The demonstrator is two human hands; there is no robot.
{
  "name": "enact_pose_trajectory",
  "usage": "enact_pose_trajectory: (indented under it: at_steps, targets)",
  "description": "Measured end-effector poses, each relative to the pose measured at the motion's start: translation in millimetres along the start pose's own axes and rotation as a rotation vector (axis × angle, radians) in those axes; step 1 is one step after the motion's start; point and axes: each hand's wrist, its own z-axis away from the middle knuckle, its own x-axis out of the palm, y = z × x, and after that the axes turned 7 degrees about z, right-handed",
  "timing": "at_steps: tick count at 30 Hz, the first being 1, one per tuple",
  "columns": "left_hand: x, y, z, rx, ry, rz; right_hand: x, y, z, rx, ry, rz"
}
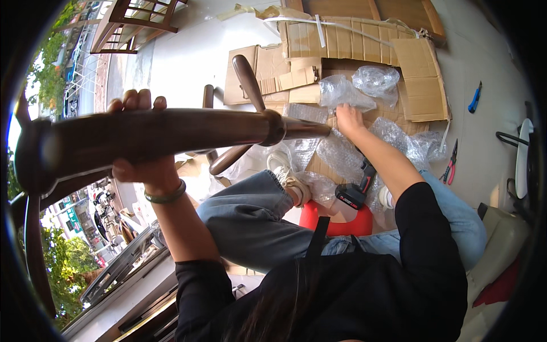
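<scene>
My left hand (139,142) grips a thick dark brown wooden furniture leg (171,134) that runs across the picture from the left rim to a turned end near the middle. Curved dark wooden rails (248,80) branch off that piece. My right hand (348,119) reaches forward with its fingers on the floor, beside the leg's tip and crumpled bubble wrap (342,91). It holds nothing that I can see. I sit on a red stool (336,219) with my legs in blue jeans stretched out.
A cordless drill (358,187) lies between my knees. Flattened cardboard (364,45) and more bubble wrap (410,142) cover the floor ahead. Red-handled pliers (450,165) and a blue tool (474,98) lie at the right. A wooden chair frame (134,23) stands top left.
</scene>
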Motion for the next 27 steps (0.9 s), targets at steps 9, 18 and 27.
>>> enact_pose_trajectory:
  at_steps: [9,18,27]
  targets:
    - [7.4,-16.6,5.5,0.003,0.024,-0.016,-194.3,-12.9,92.4,-0.001,0.304,-1.729]
    - [12.5,-14.3,9.8,0.043,0.012,0.044,-191.5,-71.5,160.5,-0.051,0.435,-1.708]
    - [5.8,-9.2,18.9,0.046,0.094,0.065,-175.3,-98.6,151.0,-0.109,0.544,-1.64]
